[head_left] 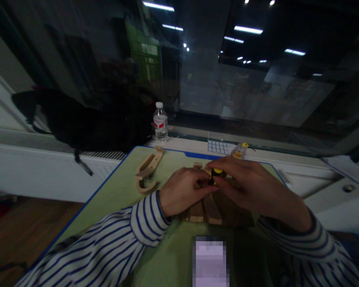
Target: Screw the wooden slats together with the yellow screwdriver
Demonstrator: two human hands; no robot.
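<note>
Two hands at close quarters in the head view, right over the table [107, 211]! The right hand [253, 185] has thumb and fingers pinched on a yellow-and-black tool [217, 171], held above the wooden slats [213, 211]. Close in comes the left hand [182, 188], fingertips right beside that tool's lower end; what they grip is hidden, so no call there. Off to the left, a curved wooden piece [146, 186] lies on the tabletop, and beyond, a bottle [160, 126] stands upright on the windowsill [182, 144].
</note>
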